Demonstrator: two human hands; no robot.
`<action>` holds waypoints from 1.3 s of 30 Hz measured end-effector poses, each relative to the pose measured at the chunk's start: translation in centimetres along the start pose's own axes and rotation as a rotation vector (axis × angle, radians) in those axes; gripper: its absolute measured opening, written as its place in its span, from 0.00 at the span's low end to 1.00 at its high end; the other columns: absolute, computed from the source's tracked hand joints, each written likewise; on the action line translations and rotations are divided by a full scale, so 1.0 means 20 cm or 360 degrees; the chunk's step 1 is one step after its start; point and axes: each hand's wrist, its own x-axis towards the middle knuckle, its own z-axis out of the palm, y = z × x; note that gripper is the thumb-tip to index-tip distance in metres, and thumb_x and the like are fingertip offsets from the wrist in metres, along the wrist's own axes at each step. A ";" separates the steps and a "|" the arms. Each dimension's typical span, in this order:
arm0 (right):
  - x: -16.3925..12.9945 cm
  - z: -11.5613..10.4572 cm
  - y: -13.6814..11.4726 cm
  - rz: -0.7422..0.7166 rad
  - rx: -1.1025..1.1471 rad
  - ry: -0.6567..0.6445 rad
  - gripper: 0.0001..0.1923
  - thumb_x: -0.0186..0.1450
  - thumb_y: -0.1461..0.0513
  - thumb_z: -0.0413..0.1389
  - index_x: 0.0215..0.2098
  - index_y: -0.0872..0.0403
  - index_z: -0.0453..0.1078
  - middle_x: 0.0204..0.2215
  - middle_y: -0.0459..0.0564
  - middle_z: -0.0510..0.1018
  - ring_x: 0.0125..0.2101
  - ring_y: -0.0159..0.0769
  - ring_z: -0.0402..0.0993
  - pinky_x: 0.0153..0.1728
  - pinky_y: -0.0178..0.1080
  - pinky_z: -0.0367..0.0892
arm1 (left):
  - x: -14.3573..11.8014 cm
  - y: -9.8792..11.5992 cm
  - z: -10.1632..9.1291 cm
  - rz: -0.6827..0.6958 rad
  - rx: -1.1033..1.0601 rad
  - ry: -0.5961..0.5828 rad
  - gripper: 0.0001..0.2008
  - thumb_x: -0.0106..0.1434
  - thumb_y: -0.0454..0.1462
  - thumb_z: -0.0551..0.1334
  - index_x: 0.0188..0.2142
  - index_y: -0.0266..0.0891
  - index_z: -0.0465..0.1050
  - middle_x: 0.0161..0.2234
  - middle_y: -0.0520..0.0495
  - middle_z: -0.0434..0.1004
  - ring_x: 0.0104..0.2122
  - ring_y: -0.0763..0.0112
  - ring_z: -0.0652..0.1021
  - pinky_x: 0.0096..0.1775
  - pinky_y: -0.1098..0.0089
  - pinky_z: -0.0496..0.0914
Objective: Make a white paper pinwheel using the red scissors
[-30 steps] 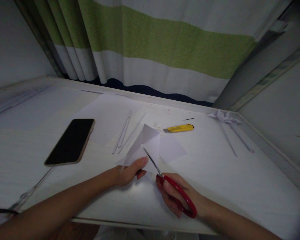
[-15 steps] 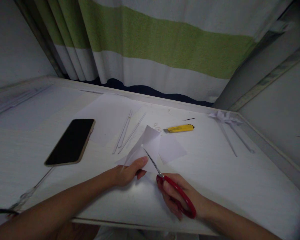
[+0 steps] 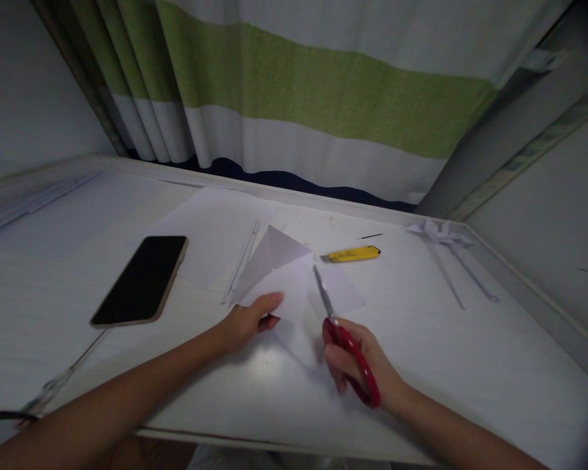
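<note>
The left hand (image 3: 247,321) pinches the paper (image 3: 288,277) by its near edge, its grip closed with the thumb on top and fingers beneath. The paper is a creased white sheet, tilted up over the middle of the desk (image 3: 451,346).

The right hand (image 3: 379,365) has its grip wrapped about the red handles of the scissors (image 3: 343,336). The blades look together and point away, their tips near the paper's right edge; I cannot tell whether they touch it.

A yellow knife (image 3: 353,254) lies just beyond the tips, with a flat sheet (image 3: 345,294) nearer. Thin strips (image 3: 242,261) lie left of the paper, then a phone (image 3: 142,281) farther left.
</note>
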 end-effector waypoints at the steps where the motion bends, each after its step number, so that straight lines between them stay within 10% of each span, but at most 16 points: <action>1: 0.02 -0.02 -0.01 -0.0096 0.0003 0.0177 0.17 0.49 0.54 0.59 0.21 0.55 0.56 0.10 0.37 0.62 0.10 0.22 0.58 0.11 0.26 0.54 | 0.01 0.01 0.00 -0.0019 -0.0032 -0.0006 0.21 0.54 0.49 0.46 0.11 0.39 0.50 0.11 0.57 0.49 0.13 0.79 0.53 0.18 0.74 0.50; 5: 0.08 -0.13 -0.05 -0.0362 -0.0020 0.0660 0.14 0.48 0.60 0.61 0.29 0.55 0.61 0.26 0.45 0.72 0.22 0.27 0.68 0.19 0.28 0.61 | 0.02 0.01 -0.01 -0.0104 -0.0108 -0.0243 0.17 0.49 0.46 0.49 0.11 0.39 0.51 0.10 0.57 0.50 0.12 0.80 0.53 0.16 0.74 0.47; 8: 0.10 -0.16 -0.06 -0.0393 -0.0024 0.0611 0.15 0.47 0.61 0.61 0.30 0.54 0.62 0.36 0.49 0.72 0.29 0.31 0.69 0.21 0.29 0.62 | 0.00 0.00 -0.02 -0.0174 -0.0118 -0.0497 0.14 0.47 0.42 0.51 0.11 0.39 0.52 0.09 0.57 0.50 0.11 0.80 0.52 0.15 0.75 0.45; 14: 0.07 -0.10 -0.05 -0.0089 -0.0118 0.0338 0.15 0.45 0.60 0.63 0.22 0.56 0.60 0.14 0.37 0.62 0.15 0.22 0.58 0.16 0.28 0.56 | 0.02 -0.01 -0.01 -0.0187 -0.0124 -0.0803 0.16 0.49 0.44 0.51 0.11 0.39 0.52 0.09 0.58 0.50 0.10 0.81 0.51 0.14 0.75 0.44; 22: 0.08 -0.10 -0.01 -0.0183 0.0222 0.0892 0.16 0.46 0.58 0.62 0.25 0.54 0.59 0.18 0.37 0.62 0.16 0.24 0.60 0.18 0.30 0.65 | 0.00 0.05 0.03 0.0003 0.0015 -0.1146 0.24 0.48 0.55 0.56 0.14 0.35 0.62 0.10 0.57 0.55 0.12 0.82 0.55 0.15 0.75 0.47; 29: 0.05 -0.03 0.03 -0.0143 0.0188 0.0740 0.14 0.47 0.58 0.61 0.24 0.54 0.60 0.17 0.39 0.63 0.17 0.25 0.61 0.20 0.31 0.65 | -0.04 0.07 0.09 -0.0019 0.0304 -0.0680 0.22 0.61 0.46 0.45 0.25 0.35 0.69 0.11 0.59 0.54 0.13 0.80 0.58 0.19 0.78 0.56; 39: 0.04 -0.02 -0.02 0.0021 0.0331 0.0585 0.15 0.49 0.56 0.60 0.24 0.57 0.61 0.17 0.42 0.68 0.16 0.25 0.62 0.17 0.29 0.56 | -0.01 0.01 0.07 0.0160 0.0266 -0.0361 0.25 0.62 0.43 0.42 0.15 0.35 0.65 0.10 0.54 0.57 0.17 0.76 0.65 0.26 0.75 0.61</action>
